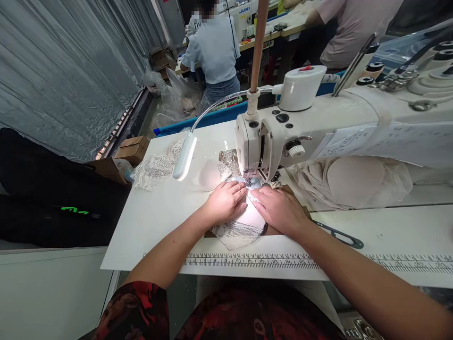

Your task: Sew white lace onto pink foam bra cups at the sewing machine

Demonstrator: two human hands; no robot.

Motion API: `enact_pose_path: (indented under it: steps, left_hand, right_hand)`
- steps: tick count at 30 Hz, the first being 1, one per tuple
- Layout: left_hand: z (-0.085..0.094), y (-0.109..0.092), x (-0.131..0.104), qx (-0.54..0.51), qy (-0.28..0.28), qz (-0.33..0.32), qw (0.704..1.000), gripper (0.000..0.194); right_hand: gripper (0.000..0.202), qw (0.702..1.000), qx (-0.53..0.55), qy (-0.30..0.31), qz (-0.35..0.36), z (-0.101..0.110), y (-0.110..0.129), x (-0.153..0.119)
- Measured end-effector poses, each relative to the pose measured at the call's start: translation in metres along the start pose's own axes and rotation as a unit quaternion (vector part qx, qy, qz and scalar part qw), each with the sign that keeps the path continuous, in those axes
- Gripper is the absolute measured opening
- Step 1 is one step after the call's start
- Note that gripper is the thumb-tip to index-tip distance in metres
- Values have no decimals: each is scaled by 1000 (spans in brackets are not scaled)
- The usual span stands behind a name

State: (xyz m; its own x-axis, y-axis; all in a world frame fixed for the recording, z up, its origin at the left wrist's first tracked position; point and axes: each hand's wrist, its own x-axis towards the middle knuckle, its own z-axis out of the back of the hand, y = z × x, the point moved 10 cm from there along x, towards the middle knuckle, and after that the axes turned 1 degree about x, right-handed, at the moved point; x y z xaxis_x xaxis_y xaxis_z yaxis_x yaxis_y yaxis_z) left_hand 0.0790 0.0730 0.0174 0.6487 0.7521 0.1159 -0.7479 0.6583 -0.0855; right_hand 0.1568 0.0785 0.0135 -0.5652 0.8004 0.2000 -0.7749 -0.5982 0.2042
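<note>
Fabric, pale and with a lace edge at its lower part, lies on the surface just under the needle area of the white sewing machine, and we see it brightly lit there. Our left hand is laid rather flat upon its left side, with fingers stretched toward the needle area; it presses and is not clenched. Our right hand rests on the right side, the thumb reaching over the cloth, and it also presses without a closed grip. To the left of the needle area we have a pale rounded piece, and farther left some lace pieces. Above these hangs a slim lamp on a bendable metal neck. Nearer to us, a ruler scale runs along the front edge. Beside our right forearm lies a dark flat tool, and behind it, under the machine's arm, a pile of pale pieces. Beyond the surface we notice a person in a light blue top, seen from behind, and at the left a grey curtain.
</note>
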Motion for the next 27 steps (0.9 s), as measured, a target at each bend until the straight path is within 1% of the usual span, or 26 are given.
enact_pose_path:
  steps: [3, 6, 11, 14, 16, 19, 21, 27]
  left_hand:
    - [0, 3, 1, 0, -12, -23, 1000, 46]
    - [3, 6, 3, 1, -16, -43, 999, 45]
    - [11, 8, 3, 24, 12, -66, 997, 36]
    - [17, 1, 0, 32, 12, -86, 996, 33]
    - [19, -7, -3, 14, 7, -109, 994, 33]
    - [16, -13, -6, -20, -4, -119, 993, 38]
    - [12, -12, -7, -31, -13, -116, 993, 41]
    - [8, -7, -10, -49, -30, -121, 991, 40]
  right_hand:
    - [30, 1000, -12, 3, -5, -2, 0, 2]
    - [30, 1000, -11, -9, 3, -1, 1, 4]
    - [30, 999, 39, -7, -2, 2, -3, 3]
    - [33, 997, 72, -3, -25, 6, -10, 2]
    - [34, 996, 83, -5, -39, 8, -13, 2]
    - [34, 995, 90, -10, -37, 9, -14, 2]
    - [35, 995, 91, -15, -30, 9, -13, 2]
    - [36, 995, 96, -29, -28, 9, -14, -1]
